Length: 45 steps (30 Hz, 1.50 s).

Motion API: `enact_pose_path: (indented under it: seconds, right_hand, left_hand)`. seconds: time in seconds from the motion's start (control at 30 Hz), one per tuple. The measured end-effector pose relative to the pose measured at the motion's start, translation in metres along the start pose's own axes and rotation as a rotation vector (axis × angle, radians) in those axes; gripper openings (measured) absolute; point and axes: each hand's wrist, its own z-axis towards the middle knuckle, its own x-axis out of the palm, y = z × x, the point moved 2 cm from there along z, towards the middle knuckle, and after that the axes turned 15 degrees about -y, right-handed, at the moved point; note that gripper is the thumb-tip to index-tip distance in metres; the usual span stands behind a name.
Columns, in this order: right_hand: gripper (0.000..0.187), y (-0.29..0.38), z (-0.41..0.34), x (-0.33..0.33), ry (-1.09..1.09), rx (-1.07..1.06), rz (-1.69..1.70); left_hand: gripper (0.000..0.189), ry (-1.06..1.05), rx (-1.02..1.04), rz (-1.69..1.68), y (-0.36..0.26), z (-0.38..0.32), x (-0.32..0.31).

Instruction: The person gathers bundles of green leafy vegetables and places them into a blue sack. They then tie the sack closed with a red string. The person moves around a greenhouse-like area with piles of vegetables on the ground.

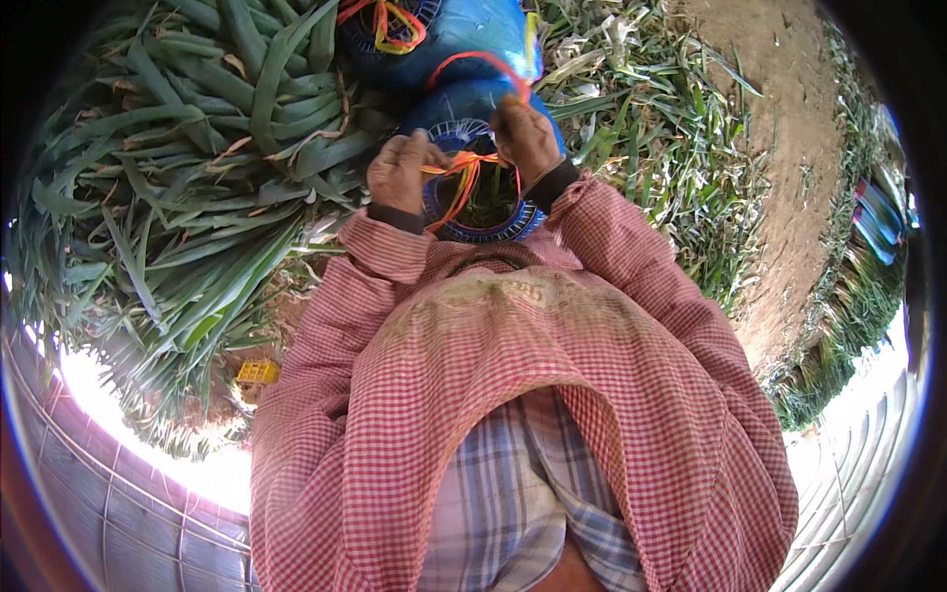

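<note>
A blue sack or bag (482, 100) stands upright before me, its round opening ringed by netting or lacing with green leaves inside. Orange and yellow plastic strings (467, 161) cross over the opening in a bunch. My left hand (403, 166) pinches the left end of the strings at the rim. My right hand (524, 133) grips a red-orange string loop (481, 58) that arches up above the bag, its fingers closed beside the right end of the bunch. Both cuffs lie close to the bag's near edge.
Long green leaves, like leeks or green onions (222, 126), are piled at the left. Another blue bag (473, 33) with strings lies just beyond. Leaf trimmings (644, 133) cover the ground at right, beside a bare dirt path (792, 148). A yellow crate (258, 371) sits at lower left.
</note>
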Motion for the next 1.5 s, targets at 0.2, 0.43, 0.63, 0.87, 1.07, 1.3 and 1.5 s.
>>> enact_pose_path:
  seconds: [0.2, 0.43, 0.63, 0.87, 1.07, 1.3, 1.5]
  right_hand:
    - [0.029, 0.030, -0.018, 0.016, 0.505, -0.399, -0.660]
    - [0.024, -0.023, -0.012, 0.018, 0.563, -0.629, -0.520]
    - [0.019, -0.019, -0.013, 0.017, 0.477, -0.628, -0.444]
    - [0.027, -0.017, -0.010, 0.016, 0.532, -0.117, -0.257]
    - [0.015, -0.019, -0.013, 0.002, 0.559, -0.095, -0.107]
    - [0.014, -0.017, -0.014, -0.006, 0.596, -0.103, -0.427]
    - [0.027, 0.013, -0.033, -0.060, 0.372, -0.845, -0.421]
  left_hand:
    - [0.012, 0.233, 0.502, 0.533, 0.000, -0.037, -0.001]
    - [0.017, 0.539, 1.325, 0.573, -0.021, -0.042, 0.034]
    - [0.042, 0.354, 1.114, 0.834, -0.009, -0.003, 0.001]
    - [0.015, 0.330, 0.784, 0.994, 0.042, -0.023, -0.039]
    - [0.020, 0.604, 0.643, 1.425, 0.006, -0.017, -0.008]
    - [0.045, 0.513, 0.535, 0.594, 0.024, 0.020, 0.048]
    - [0.035, 0.612, 0.467, 0.877, 0.002, 0.000, 0.088]
